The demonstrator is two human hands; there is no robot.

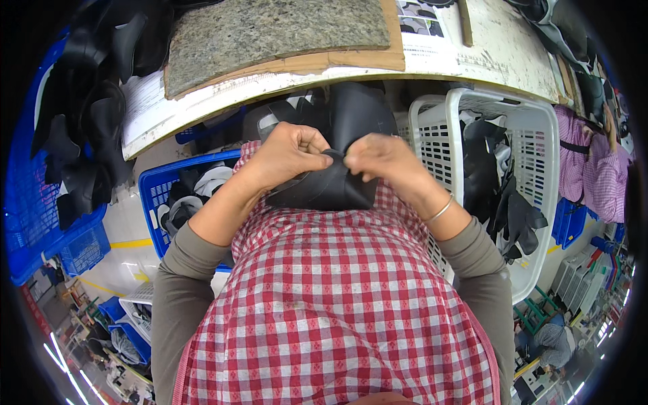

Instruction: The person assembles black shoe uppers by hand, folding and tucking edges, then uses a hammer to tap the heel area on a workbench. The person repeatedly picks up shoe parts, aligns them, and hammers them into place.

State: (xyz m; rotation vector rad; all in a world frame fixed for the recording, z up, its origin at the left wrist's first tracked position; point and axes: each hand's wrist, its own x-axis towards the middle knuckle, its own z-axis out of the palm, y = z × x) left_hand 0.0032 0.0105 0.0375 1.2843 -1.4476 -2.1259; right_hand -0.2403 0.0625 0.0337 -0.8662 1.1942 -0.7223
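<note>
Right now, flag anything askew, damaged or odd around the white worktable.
The white worktable looks worn: dark scuffs and stains mark it right of the speckled grey stone slab. The black leather-like piece in the left hand, by the right hand, shows no clear damage.

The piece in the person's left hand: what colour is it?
The piece is black; it shows best in the head view, the only one here.

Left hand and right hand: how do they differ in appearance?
The left hand looks sharp, the right hand blurred. The left wrist is bare; the right wears a silvery bracelet. The left pinches the black leather-like piece; the right's grip is unclear. Both are ungloved.
</note>
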